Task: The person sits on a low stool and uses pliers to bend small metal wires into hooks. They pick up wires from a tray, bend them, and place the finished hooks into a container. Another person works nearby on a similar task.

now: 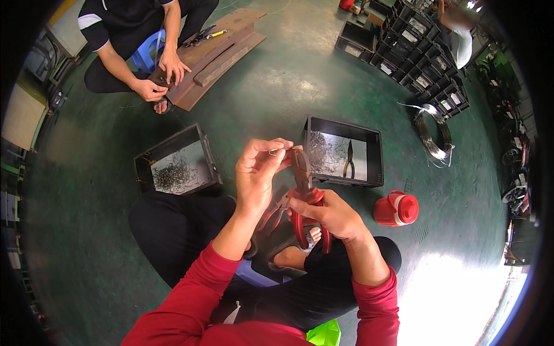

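Note:
Raised in front of me, my left hand (257, 173) pinches a small bent metal wire (274, 153) between thumb and fingertips. My right hand (334, 214) is wrapped round the red handles of a pair of pliers (301, 173). The jaws point away from me and meet the right end of the wire; whether they grip it is too small to tell. Below and between my hands shows a second red-handled hand tool (273, 214), partly hidden. Beyond my right hand stands a black crate (378, 158) holding small wire pieces and dark pliers (349, 160).
Another black crate (209, 155) with wire pieces stands left. A red jug (396, 209) and a wire coil (426, 134) are right. A co-worker's hands (167, 72) work at a rusty metal bench (193, 95), far left. Stacked black crates (412, 52) stand far right.

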Available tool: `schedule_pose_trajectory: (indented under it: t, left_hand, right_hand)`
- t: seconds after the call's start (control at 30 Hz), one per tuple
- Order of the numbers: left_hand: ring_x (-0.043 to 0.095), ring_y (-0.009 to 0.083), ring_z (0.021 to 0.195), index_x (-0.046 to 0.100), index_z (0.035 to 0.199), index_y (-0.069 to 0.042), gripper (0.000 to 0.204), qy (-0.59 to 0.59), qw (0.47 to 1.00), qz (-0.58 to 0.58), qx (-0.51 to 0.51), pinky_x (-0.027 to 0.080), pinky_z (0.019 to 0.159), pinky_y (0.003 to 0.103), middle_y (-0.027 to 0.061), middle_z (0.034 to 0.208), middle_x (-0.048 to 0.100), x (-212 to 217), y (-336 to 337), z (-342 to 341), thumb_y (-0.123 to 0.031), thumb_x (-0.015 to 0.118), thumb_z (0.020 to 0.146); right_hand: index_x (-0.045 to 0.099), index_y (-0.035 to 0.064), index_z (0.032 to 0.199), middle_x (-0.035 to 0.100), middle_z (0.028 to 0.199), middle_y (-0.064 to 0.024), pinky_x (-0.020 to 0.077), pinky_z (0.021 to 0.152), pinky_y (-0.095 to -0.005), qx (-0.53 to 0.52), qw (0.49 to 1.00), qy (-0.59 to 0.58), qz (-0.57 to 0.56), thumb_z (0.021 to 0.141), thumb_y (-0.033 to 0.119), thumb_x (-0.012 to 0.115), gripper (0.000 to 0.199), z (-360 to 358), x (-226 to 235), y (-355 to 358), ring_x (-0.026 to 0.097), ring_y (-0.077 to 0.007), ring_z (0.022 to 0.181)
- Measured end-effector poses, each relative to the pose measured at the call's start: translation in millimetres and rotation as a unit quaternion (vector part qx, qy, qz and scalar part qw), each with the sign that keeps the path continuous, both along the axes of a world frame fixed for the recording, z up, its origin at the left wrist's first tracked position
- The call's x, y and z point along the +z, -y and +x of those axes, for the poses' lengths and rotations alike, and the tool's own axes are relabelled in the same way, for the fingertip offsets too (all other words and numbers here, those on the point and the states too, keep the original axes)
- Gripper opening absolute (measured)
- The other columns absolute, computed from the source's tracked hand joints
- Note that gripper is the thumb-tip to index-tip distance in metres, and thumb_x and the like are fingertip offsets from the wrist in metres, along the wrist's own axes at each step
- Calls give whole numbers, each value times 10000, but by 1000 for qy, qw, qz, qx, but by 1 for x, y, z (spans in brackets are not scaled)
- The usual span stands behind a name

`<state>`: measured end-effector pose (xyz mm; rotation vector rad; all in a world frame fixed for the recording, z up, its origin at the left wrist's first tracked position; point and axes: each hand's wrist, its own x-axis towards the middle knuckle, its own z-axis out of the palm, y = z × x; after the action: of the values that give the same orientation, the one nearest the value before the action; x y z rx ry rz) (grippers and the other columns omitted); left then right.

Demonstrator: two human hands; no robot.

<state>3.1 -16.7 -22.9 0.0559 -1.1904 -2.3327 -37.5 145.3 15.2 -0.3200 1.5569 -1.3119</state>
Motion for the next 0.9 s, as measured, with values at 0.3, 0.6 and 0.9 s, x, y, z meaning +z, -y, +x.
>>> schedule_pose_trajectory:
  t: [0.3, 0.6, 0.9]
  left_hand:
    - [644, 247, 1005, 580, 982, -62, 55, -1, 1000, -1, -2, 525, 893, 391, 96, 1075, 624, 0, 1, -6, -46, 572, 931]
    - [639, 236, 1002, 581, 980, -54, 59, -7, 1000, -5, -4, 539, 885, 393, 104, 1070, 621, 0, 2, -6, -28, 567, 929]
    - [629, 211, 1003, 578, 980, -59, 63, -11, 1000, -5, -6, 540, 883, 381, 102, 1073, 617, -4, 2, -6, -24, 566, 928]
  right_hand:
    - [632, -22, 1070, 653, 902, -42, 480, 780, -280, -4, 1000, -21, 16, 919, 269, 631, 328, -4, 4, 1, 601, -123, 841]
    - [651, -17, 952, 650, 840, -28, 462, 707, -259, -5, 999, -37, 22, 914, 269, 637, 288, -4, 7, 2, 575, -97, 759]
    - [629, 12, 987, 601, 783, 11, 431, 662, -260, -4, 998, -50, 24, 893, 310, 650, 312, -2, 5, 2, 512, -70, 709]
